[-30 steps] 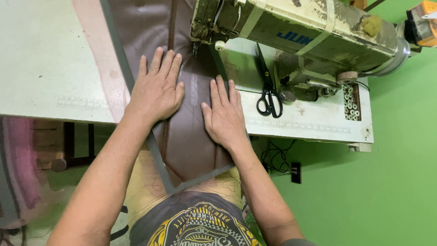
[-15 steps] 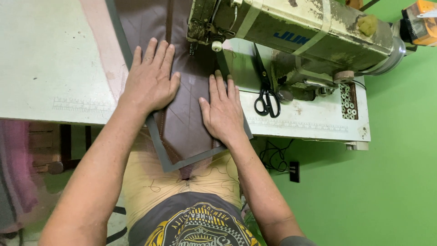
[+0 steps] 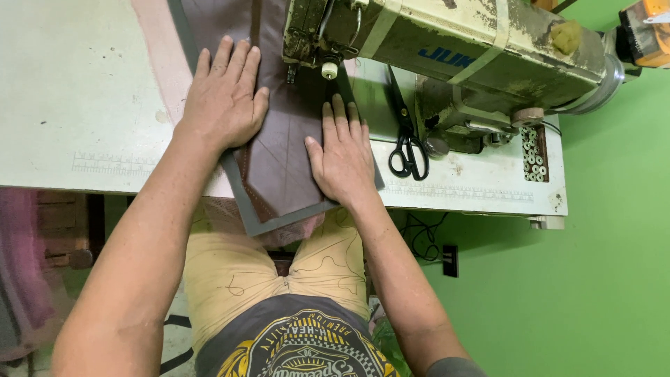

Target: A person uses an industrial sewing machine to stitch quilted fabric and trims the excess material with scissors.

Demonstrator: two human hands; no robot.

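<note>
A dark brown fabric panel (image 3: 283,157) with a grey border lies on the white sewing table (image 3: 84,105) and runs under the head of an old cream sewing machine (image 3: 447,56). My left hand (image 3: 225,101) lies flat, fingers spread, on the panel's left side. My right hand (image 3: 343,153) presses flat on its right side, fingertips just below the presser foot (image 3: 328,70). The panel's near end hangs slightly over the table's front edge above my lap.
Black-handled scissors (image 3: 407,132) lie on the table right of my right hand. A strip of small round parts (image 3: 535,153) sits near the table's right end. A green wall with a socket (image 3: 451,260) is below right. An orange object (image 3: 645,31) is at top right.
The fabric panel has slid away from me, further under the machine, and both hands moved forward with it. Less of the panel hangs over the table edge now.
</note>
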